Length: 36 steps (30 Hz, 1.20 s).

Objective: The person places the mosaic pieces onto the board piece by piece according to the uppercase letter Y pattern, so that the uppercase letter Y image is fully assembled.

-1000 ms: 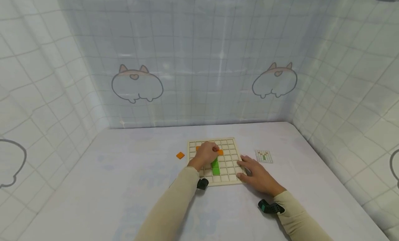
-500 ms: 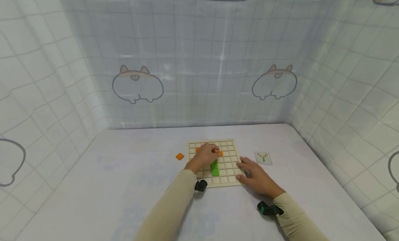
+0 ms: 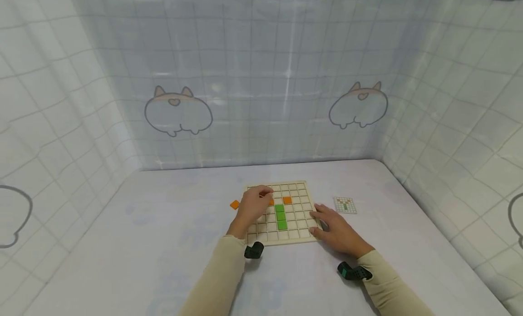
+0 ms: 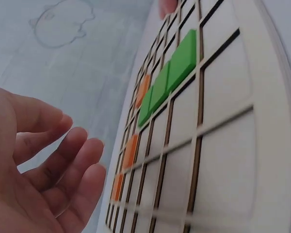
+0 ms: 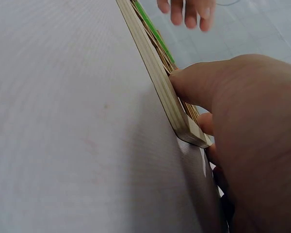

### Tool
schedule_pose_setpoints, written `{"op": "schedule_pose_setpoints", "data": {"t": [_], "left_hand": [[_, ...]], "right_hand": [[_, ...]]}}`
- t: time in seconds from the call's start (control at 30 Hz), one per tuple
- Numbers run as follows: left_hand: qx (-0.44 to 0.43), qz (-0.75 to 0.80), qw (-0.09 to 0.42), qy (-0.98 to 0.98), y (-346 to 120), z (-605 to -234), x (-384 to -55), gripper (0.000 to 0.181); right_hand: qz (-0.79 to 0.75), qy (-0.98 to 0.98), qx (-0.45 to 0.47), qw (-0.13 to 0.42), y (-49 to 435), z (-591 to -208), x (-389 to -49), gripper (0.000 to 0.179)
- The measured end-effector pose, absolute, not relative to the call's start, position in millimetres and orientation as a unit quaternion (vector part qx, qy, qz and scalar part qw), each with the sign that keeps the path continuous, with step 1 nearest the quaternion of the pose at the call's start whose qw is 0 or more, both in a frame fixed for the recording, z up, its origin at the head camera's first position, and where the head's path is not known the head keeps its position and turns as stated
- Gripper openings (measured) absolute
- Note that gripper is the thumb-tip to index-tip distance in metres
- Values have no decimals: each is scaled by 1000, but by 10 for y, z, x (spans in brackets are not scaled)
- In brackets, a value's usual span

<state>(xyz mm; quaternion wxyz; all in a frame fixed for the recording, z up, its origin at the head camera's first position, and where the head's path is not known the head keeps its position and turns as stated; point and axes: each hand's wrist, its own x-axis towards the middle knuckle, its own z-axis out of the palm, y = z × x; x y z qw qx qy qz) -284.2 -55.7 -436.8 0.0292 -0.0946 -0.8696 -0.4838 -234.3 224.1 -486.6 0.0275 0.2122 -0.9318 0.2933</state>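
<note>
My left hand (image 3: 254, 204) is over the left part of the pale wooden grid board (image 3: 300, 219), fingers loosely bent and apart from the thumb, with nothing between them. In the left wrist view three green tiles (image 4: 160, 86) sit in a row in the grid, with an orange tile (image 4: 143, 91) beyond them and two more orange tiles (image 4: 130, 151) on the near side. A loose orange tile (image 3: 234, 204) lies on the table just left of the board. My right hand (image 3: 338, 232) rests at the board's right edge, thumb and fingertips touching it, fingers relaxed.
A small printed pattern card (image 3: 345, 205) with a coloured grid lies right of the board. The white cloth-covered table (image 3: 143, 243) is bounded by a grid-patterned curtain (image 3: 261, 120) behind and at both sides. Each wrist carries a black strap (image 3: 354, 271).
My left hand has moved left from the middle of the board, uncovering the uppermost green tile and an orange tile beside it. The right hand keeps its place at the board's edge.
</note>
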Motion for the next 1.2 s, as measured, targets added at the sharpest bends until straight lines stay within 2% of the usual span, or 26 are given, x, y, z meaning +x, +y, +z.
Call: {"op": "schedule_pose_setpoints", "data": {"t": [0.33,0.53,0.83,1.2], "left_hand": [[-5,-497,80,-864,-959,-4445,-2890,24],[39,-480,94,-871,-1212,-4508,-2954,24],[99,-432,68,-894,-1487,-4624,-2959,24],[61,-409,5,-910,-1563,-4609,-3014,27]], "right_hand": [[301,-930,210,29,2240,-4876,-2335,61],[302,-930,210,26,2241,-4872,-2331,60],[302,-929,214,24,2240,-4841,-2314,59],[298,-930,212,24,2244,-4842,-2325,60]]}}
